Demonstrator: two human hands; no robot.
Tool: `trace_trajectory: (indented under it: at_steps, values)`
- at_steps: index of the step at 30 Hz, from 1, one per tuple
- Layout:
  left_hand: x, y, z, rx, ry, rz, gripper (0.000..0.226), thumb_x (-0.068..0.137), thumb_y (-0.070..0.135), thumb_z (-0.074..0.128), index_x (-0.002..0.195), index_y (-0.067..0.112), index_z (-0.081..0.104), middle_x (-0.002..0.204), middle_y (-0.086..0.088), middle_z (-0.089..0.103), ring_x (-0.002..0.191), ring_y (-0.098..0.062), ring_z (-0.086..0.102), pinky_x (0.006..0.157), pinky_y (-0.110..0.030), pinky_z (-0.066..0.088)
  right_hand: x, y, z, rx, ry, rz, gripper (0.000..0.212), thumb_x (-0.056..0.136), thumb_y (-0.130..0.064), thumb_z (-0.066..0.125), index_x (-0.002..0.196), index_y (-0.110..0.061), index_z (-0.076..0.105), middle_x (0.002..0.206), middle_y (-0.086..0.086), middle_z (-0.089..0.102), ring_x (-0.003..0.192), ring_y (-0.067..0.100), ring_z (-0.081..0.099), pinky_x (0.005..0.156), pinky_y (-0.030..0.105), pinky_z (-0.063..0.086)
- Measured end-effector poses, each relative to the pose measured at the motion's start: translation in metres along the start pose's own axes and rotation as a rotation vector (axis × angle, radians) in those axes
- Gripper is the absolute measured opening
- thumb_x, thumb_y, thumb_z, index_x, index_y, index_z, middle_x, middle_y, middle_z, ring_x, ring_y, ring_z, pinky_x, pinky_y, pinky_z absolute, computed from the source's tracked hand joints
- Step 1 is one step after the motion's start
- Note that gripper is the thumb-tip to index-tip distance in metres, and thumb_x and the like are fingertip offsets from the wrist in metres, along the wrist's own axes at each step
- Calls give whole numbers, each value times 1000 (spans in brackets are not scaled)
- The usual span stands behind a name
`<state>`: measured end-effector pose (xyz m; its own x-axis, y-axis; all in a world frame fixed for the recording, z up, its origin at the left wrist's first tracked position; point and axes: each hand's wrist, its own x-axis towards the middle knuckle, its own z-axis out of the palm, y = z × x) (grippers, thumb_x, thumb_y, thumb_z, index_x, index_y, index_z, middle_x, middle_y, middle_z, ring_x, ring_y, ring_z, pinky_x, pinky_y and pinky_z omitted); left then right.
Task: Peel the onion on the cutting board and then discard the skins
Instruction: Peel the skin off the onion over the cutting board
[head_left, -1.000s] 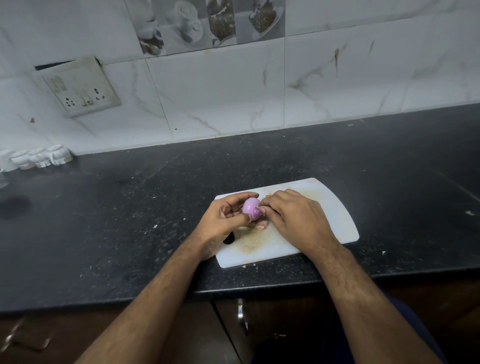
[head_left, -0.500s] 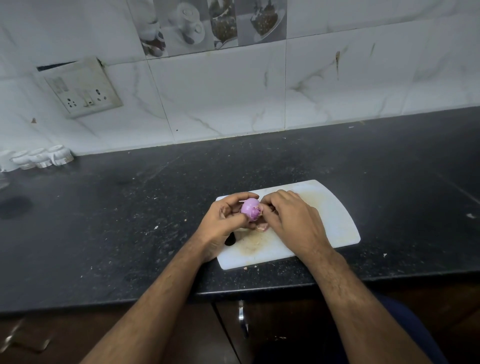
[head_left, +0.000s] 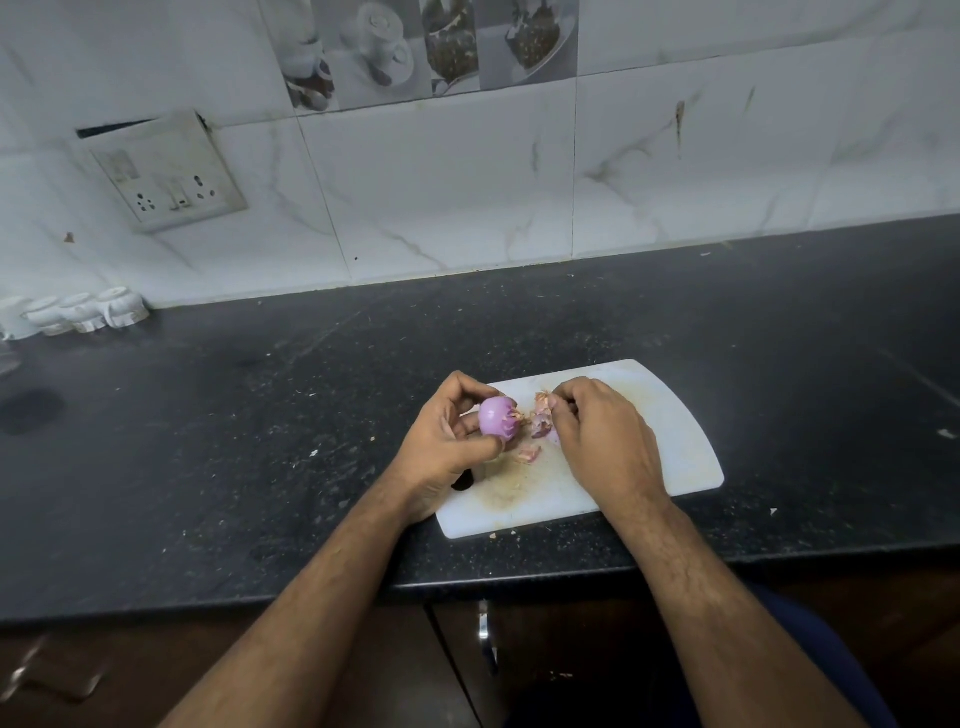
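Note:
A small purple onion (head_left: 496, 422), its surface smooth and bare, sits in my left hand (head_left: 448, 441), whose fingers and thumb curl round it just above the white cutting board (head_left: 670, 441). My right hand (head_left: 597, 436) has drawn away to the right and pinches a strip of pinkish onion skin (head_left: 541, 415) between thumb and fingers. A loose skin scrap (head_left: 530, 454) lies on the board below the onion. The board carries a brownish stain near its front.
The board lies on a dark speckled countertop (head_left: 260, 441) near its front edge. Small white jars (head_left: 85, 312) stand at the back left against the tiled wall, under a switch socket plate (head_left: 166, 176). A cabinet handle (head_left: 485, 639) shows below the counter.
My hands were pressed together around the onion; now the right hand has pulled away to the right with a piece of skin, and the left holds the onion alone.

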<state>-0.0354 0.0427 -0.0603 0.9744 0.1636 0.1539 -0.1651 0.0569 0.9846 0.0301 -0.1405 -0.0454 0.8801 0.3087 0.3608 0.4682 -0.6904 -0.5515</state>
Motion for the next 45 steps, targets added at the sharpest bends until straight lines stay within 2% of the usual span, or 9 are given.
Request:
trace_trajectory:
  at_steps: [2,4,6,10,15,19,25,31,45]
  values:
    - [0,0,1,5,-4,-2,48,72,-15,71,114,3,56,123,-25,65,103,-28,74,89,-43,63,1,3,-3,13,-46,-1,20,103,-28,51,117,-23,65,112,-7,67,98,14,61,81,37,53]
    - [0,-1,0,-1,1,-8,48,73,-14,72,115,4,57,124,-27,63,105,-29,73,96,-54,59,0,4,-5,4,-73,-32,27,101,-20,56,125,-25,66,116,-6,69,104,14,62,87,37,54]
    - [0,0,0,2,5,-11,47,73,-13,73,114,4,58,120,-22,64,105,-29,73,98,-57,57,-2,2,-7,14,-63,-27,26,101,-25,56,125,-28,66,110,-7,73,102,15,64,84,35,55]
    - [-1,1,1,16,15,-6,46,72,-12,72,111,8,61,119,-21,66,103,-30,74,90,-45,62,-4,0,-9,95,21,-8,16,99,-43,59,103,-30,67,85,-14,70,84,10,63,72,34,54]
    - [-3,5,5,5,-26,-6,47,76,-28,68,109,4,59,106,-8,76,97,-23,75,78,-31,62,-7,-7,-6,131,14,-111,16,97,-41,62,107,-32,71,100,-17,69,89,4,57,70,28,49]
    - [-2,4,3,-26,-36,9,45,74,-22,71,109,4,60,114,-14,75,102,-27,74,82,-35,63,-6,-9,0,102,-15,-90,17,96,-42,62,106,-32,72,98,-18,69,86,-1,50,64,18,37]
    - [-1,2,2,-27,-52,10,46,74,-25,71,106,8,63,119,-19,74,106,-31,73,93,-44,61,-8,-9,-3,-50,-39,-173,22,102,-43,50,109,-30,67,102,-15,63,99,8,50,75,37,52]
    - [1,1,1,-69,-50,49,50,65,-25,74,92,17,67,123,-16,69,110,-33,69,92,-46,61,-12,-18,3,-37,-57,-138,24,105,-38,41,111,-27,62,106,-13,63,100,12,54,69,32,38]
    - [1,2,1,-135,16,17,49,71,-19,80,102,10,56,119,-17,72,104,-33,73,88,-47,64,-7,-16,13,152,84,39,18,106,-22,38,104,-18,56,98,-8,56,94,18,53,70,36,46]
